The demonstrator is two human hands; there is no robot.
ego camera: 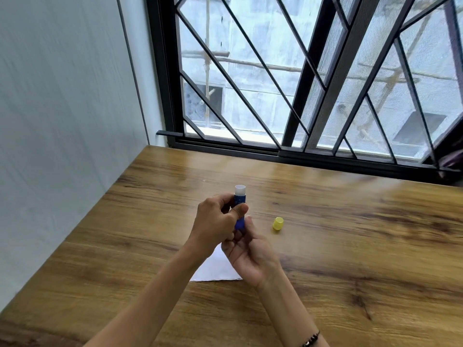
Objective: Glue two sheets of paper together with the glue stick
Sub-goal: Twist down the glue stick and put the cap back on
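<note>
We see both of the person's hands raised just above the wooden tabletop point(350, 246), meeting around the glue stick point(240, 199). The left hand point(216, 225) is wrapped around the blue barrel, thumb pressed across its front and fingers curled behind it, so it holds the stick upright with the white, uncapped end pointing up and away from us. The right hand point(246, 256) comes in from below with its palm turned up, and its fingertips point(248, 219) reach the lower end of the barrel; we cannot tell whether they pinch the base or only touch it, since the left hand covers most of that spot. The yellow cap point(278, 223) lies by itself on the tabletop, just to the right of the hands and clear of them. Under the wrists lies white paper point(213, 271), flat on the wood, with only a wedge of it showing between the two forearms; we cannot make out whether it is one sheet or two. A dark beaded bracelet point(312, 338) sits on the right wrist at the lower edge. Beyond the far edge of the tabletop stands a window with black diagonal bars point(250, 71), and a pale wall point(62, 96) runs along the left.
</note>
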